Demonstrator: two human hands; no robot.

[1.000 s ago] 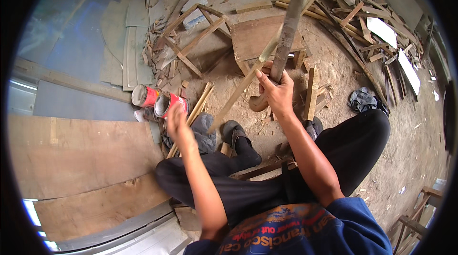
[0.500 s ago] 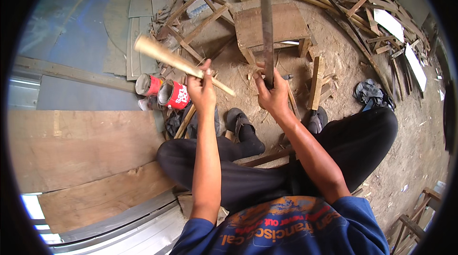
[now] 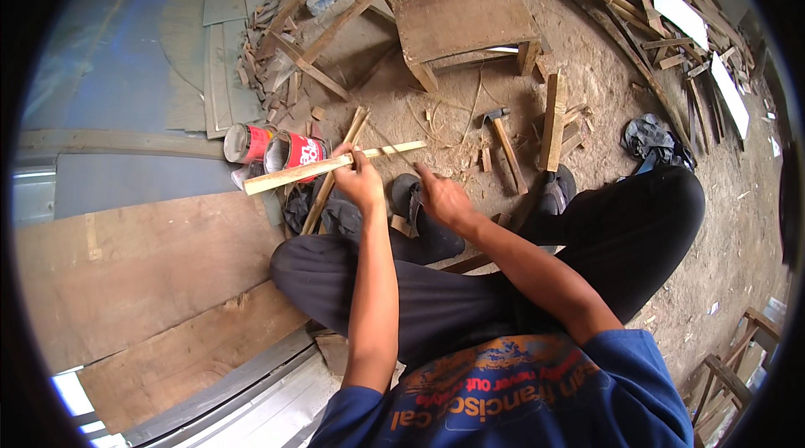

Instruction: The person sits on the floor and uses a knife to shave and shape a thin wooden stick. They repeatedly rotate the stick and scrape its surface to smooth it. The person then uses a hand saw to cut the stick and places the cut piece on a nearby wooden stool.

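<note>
In the head view, the wooden stick (image 3: 293, 174) lies across the frame left of centre, above the floor (image 3: 688, 280), and a thin blade (image 3: 388, 138), seen nearly edge-on, crosses its right part. Whether the two touch, I cannot tell. For clean work, the stick probably wants a firm grip that stops it rolling, the left fingers well clear of the blade's line, and short, shallow strokes directed away from hand and knees.

The left hand (image 3: 362, 184), near centre, has its fingers clamped around the stick's middle, its forearm rising almost straight from the lower edge. The right hand (image 3: 449, 200), just right of centre, slants toward the upper left, its fingers closed at the blade's near end; the handle itself is hidden. Both elbows are bent.
</note>
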